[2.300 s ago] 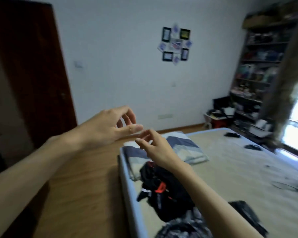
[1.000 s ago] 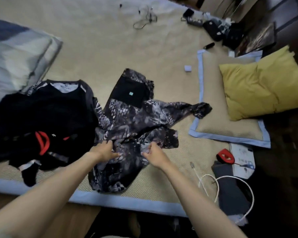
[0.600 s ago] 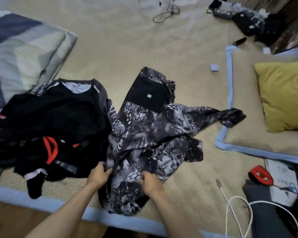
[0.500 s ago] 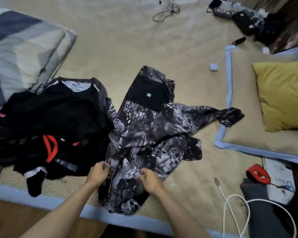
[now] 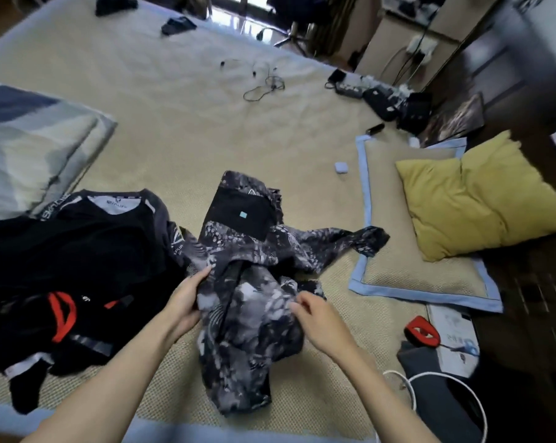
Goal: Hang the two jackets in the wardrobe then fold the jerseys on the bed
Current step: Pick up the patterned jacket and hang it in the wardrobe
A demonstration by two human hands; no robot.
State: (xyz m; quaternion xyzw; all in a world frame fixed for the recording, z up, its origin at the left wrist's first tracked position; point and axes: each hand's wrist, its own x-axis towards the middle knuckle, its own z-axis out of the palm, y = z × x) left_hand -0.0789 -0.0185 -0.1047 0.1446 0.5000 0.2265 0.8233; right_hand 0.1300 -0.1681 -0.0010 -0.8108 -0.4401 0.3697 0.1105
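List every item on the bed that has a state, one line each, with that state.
patterned jacket: crumpled, near end lifted, gripped by both hands
left hand: grips the jacket's left edge
right hand: pinches the jacket's right side
black jerseys: unfolded, heaped left of the jacket
yellow pillow: lying on the blue-edged mat
white cable: looped, loose

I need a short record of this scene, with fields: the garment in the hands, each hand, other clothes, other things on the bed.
garment held: patterned grey-black jacket, crumpled on the bed mat
left hand: grips the jacket's left edge
right hand: pinches the fabric
other clothes: black pile, left of the jacket
also on bed: yellow pillow, striped blanket
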